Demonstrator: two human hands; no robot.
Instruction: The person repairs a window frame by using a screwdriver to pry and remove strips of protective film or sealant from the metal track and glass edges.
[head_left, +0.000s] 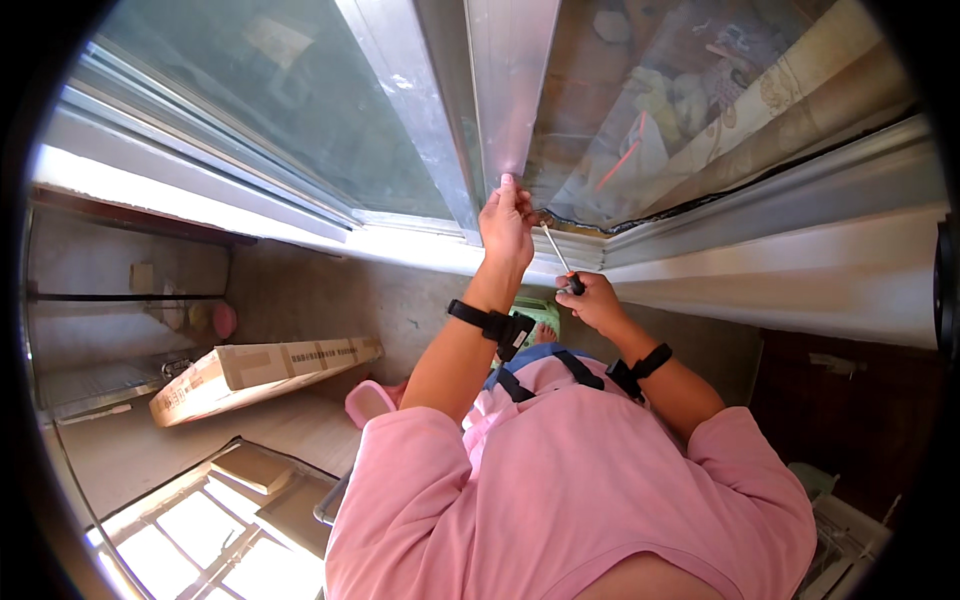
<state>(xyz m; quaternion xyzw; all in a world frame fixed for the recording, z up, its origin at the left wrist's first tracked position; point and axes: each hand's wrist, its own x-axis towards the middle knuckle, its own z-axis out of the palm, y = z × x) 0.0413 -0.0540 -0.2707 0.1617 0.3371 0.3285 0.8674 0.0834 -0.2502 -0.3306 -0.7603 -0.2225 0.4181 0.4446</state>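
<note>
Black-handled screwdriver (pixel 561 256): likely light, stiff, best held as the right hand (pixel 596 303) clasps its handle (pixel 576 284); the left hand's (pixel 508 228) grasp at the window stile's (pixel 508 95) lower end is unclear.

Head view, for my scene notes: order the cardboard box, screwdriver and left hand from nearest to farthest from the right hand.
1. Screwdriver, held in the right hand.
2. Left hand, up and left, at the window frame.
3. Cardboard box, farther left.
</note>
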